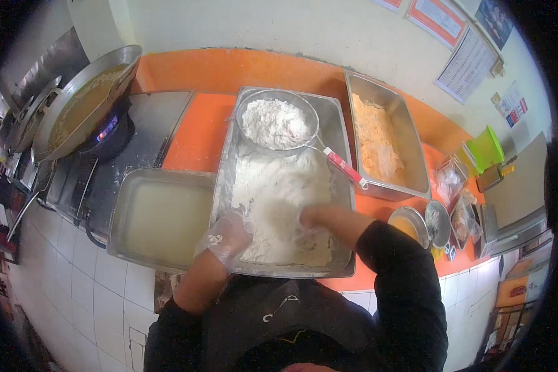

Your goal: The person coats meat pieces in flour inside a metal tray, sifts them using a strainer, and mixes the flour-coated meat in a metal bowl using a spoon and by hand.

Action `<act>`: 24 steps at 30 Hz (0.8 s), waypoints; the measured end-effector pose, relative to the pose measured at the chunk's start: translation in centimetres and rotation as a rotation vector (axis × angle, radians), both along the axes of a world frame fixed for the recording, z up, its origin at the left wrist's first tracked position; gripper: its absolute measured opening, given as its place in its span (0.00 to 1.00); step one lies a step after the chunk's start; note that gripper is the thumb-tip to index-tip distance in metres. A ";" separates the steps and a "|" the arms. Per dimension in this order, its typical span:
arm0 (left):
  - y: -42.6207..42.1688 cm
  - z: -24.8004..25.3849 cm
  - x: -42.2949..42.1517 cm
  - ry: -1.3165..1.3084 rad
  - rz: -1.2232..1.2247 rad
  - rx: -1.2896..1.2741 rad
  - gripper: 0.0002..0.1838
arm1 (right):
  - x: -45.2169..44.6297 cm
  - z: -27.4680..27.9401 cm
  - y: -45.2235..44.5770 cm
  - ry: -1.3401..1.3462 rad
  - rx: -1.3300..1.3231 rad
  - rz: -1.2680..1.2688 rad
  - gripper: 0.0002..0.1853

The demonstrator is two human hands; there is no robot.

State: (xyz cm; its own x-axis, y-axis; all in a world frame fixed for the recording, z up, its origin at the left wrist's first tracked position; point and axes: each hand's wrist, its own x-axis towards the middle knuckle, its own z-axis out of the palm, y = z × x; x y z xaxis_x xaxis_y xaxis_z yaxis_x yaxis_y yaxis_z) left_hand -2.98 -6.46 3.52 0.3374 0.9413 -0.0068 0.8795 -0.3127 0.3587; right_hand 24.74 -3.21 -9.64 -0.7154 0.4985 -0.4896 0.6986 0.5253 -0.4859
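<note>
A deep metal tray [348, 232] full of white flour [279, 180] lies in front of me. My left hand [229, 232], in a clear plastic glove with flour on it, is at the tray's left side over the flour; its fingers are blurred. My right hand [310, 217] reaches into the flour on the right, its fingers hidden or smeared by motion. Across the tray's far end rests a round sieve [317, 118] heaped with floury pieces [276, 123], its red handle [344, 166] pointing right.
Left of the flour stands a tray of cloudy liquid [121, 211]. A large pan of oil [87, 108] sits over a lit burner at the far left. Behind right is a tray of orange food [378, 136]; bowls [437, 223] and bags [465, 217] stand further right.
</note>
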 end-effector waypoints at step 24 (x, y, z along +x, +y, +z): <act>-0.4 4.9 0.7 -0.409 -0.115 -0.163 0.24 | -6.5 13.9 1.7 0.384 -0.155 -0.480 0.33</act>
